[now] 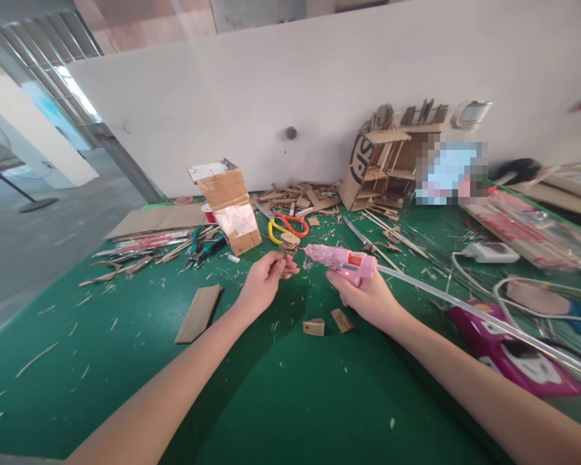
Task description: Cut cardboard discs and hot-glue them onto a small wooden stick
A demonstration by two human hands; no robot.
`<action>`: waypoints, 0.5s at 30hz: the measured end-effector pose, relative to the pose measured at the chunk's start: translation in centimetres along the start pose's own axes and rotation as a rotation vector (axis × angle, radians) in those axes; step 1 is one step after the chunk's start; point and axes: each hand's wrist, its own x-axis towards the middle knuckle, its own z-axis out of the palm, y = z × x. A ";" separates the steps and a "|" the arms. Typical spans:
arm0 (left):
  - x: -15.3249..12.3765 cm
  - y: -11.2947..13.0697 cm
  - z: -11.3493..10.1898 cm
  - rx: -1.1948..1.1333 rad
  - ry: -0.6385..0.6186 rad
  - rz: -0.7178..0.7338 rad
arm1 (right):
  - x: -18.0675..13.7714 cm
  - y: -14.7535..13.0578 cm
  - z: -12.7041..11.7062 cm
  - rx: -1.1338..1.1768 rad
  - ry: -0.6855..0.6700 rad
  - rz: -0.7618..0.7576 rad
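Note:
My right hand (368, 297) is wrapped round a pink hot glue gun (341, 258), its nozzle pointing left. A long clear glue stick (445, 296) runs out of the gun's back end toward the lower right. Between the fingers of my left hand (266, 281) is a small brown cardboard piece (289, 245), right by the nozzle tip; its exact shape is partly hidden by the fingers. Below the gun, two small cardboard pieces (314, 327) lie on the green table. To the left of my left hand rests a flat cardboard rectangle (199, 313).
Scissors with orange and yellow handles (290, 226), teal-handled pliers (206, 248) and a bent cardboard box (232, 216) lie beyond my hands. A cardboard shelf (377, 168) stands at the wall. On the right are a magenta device (513, 355), a white adapter (491, 252) and cables.

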 end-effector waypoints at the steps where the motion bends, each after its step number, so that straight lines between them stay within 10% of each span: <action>1: 0.0 0.0 0.0 0.001 0.002 0.001 | 0.0 -0.1 0.0 -0.002 -0.004 0.000; 15: 0.0 -0.3 -0.1 0.025 -0.005 0.011 | -0.1 0.0 -0.1 -0.031 -0.014 -0.006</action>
